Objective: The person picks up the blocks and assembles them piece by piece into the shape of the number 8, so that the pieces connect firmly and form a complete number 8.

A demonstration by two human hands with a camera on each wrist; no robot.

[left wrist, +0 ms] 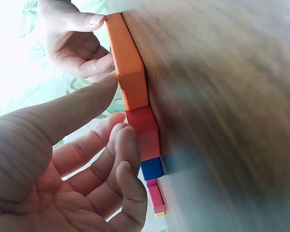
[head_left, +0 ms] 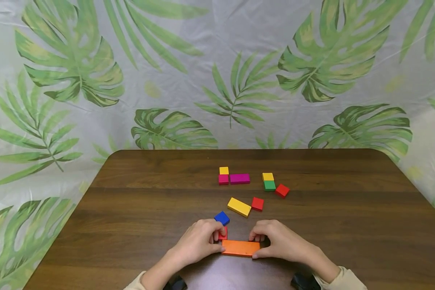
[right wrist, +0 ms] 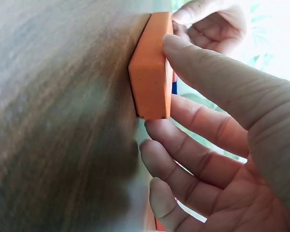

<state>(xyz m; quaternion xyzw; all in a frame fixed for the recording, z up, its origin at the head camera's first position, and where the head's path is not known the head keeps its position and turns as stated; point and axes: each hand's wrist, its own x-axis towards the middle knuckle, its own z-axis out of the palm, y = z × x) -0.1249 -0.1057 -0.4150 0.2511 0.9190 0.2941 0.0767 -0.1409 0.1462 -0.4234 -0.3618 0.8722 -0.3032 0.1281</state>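
A long orange block lies flat on the table between both hands. My left hand has its thumb on the near left corner of that block, with its fingers curled at a small red block that stands against the orange block's far left end. At the other end, my right hand pinches the orange block, thumb on the near side and fingers on the far side. A blue block sits just beyond the red one, partly behind the left fingers.
Farther back are a yellow block beside a red block, a purple block beside pink and yellow ones, and a green block with yellow and red neighbours. A leaf-patterned cloth hangs behind.
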